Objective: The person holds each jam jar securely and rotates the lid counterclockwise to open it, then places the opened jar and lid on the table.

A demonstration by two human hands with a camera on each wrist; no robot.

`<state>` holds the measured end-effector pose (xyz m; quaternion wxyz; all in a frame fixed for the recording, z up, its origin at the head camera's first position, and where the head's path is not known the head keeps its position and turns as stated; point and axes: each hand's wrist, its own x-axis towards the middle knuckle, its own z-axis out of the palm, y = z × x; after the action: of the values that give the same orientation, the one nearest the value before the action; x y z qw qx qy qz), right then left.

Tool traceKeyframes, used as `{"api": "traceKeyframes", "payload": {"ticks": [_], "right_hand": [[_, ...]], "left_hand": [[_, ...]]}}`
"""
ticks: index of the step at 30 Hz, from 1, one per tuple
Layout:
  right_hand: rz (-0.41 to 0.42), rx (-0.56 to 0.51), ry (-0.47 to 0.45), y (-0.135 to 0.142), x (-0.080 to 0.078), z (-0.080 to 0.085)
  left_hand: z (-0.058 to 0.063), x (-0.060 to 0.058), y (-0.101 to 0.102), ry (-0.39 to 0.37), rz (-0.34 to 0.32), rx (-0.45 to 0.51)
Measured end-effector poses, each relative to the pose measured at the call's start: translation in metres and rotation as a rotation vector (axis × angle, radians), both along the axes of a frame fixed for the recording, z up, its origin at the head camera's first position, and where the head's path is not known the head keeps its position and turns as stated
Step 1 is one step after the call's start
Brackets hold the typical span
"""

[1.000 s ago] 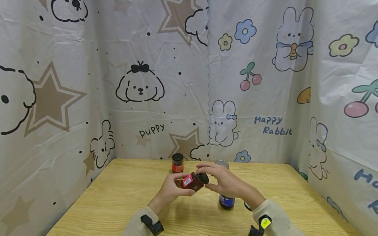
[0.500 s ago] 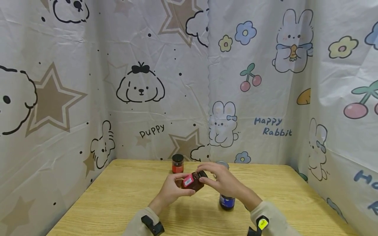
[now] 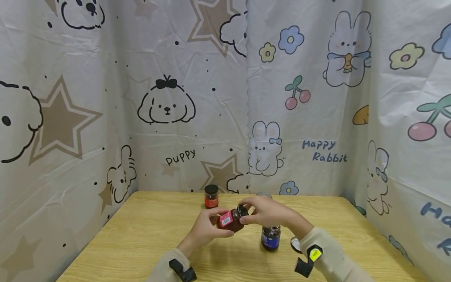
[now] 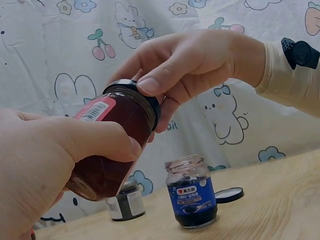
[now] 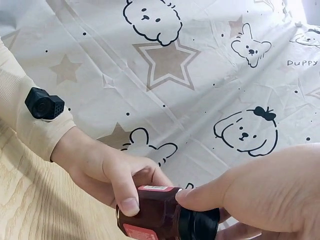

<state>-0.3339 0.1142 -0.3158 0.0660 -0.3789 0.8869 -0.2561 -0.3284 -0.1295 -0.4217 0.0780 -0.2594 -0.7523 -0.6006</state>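
My left hand [image 3: 204,230] grips the body of a glass jar [image 4: 120,130] with dark red contents and a pink-red barcode label. The jar is held tilted above the table, its lidded end toward my right hand [image 3: 270,212]. Thumb and fingers of that hand hold the black lid [image 4: 154,111], which sits on the jar's mouth; part of the lid is hidden behind them. Below the right hand stands a blue-labelled jar [image 4: 192,197] with dark contents and no lid on it. A loose lid [image 4: 230,195] lies beside it on the table.
At the back of the wooden table [image 3: 148,219] stands a black-lidded jar [image 3: 211,199] with a red label. A grey-lidded jar [image 3: 264,194] is mostly hidden behind my right hand. Printed curtains [image 3: 197,137] enclose the table's back and sides.
My right thumb and fingers have shifted around the black lid. The held jar's tilt has changed slightly, and the right forearm has moved, showing more of the blue-labelled jar and loose lid.
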Motion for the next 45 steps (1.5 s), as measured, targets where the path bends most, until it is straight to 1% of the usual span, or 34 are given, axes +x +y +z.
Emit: {"api": "traceKeyframes", "payload": {"ticks": [7, 9, 13, 16, 20, 24, 27, 34, 39, 45], "right_hand": [[0.076, -0.058, -0.036, 0.001, -0.001, -0.005], [0.083, -0.067, -0.026, 0.001, -0.001, -0.006], [0.084, -0.084, 0.008, 0.002, -0.001, -0.009], [0.092, -0.110, 0.015, 0.002, -0.002, -0.011], [0.105, -0.137, 0.021, 0.003, -0.003, -0.014], [0.116, -0.153, 0.049, 0.005, -0.003, -0.016], [0.134, -0.166, 0.083, 0.007, -0.003, -0.020], [0.214, -0.172, 0.280, 0.006, -0.005, -0.026], [0.211, -0.170, 0.310, 0.004, -0.005, -0.027], [0.238, -0.164, 0.391, 0.003, -0.004, -0.026]], "left_hand": [[-0.005, -0.001, -0.002, -0.023, -0.025, 0.036], [-0.006, -0.002, -0.003, -0.026, -0.024, 0.043], [-0.006, -0.002, -0.003, -0.010, -0.004, 0.042], [-0.007, -0.003, -0.003, -0.003, 0.008, 0.042], [-0.007, -0.003, -0.004, -0.012, 0.021, 0.045], [-0.007, -0.004, -0.005, -0.015, 0.022, 0.050], [-0.006, -0.003, -0.005, -0.019, 0.022, 0.053], [-0.005, -0.004, -0.006, -0.061, 0.010, 0.087], [-0.003, -0.002, -0.006, -0.085, 0.005, 0.109], [0.000, 0.000, -0.006, -0.096, -0.013, 0.122]]}}
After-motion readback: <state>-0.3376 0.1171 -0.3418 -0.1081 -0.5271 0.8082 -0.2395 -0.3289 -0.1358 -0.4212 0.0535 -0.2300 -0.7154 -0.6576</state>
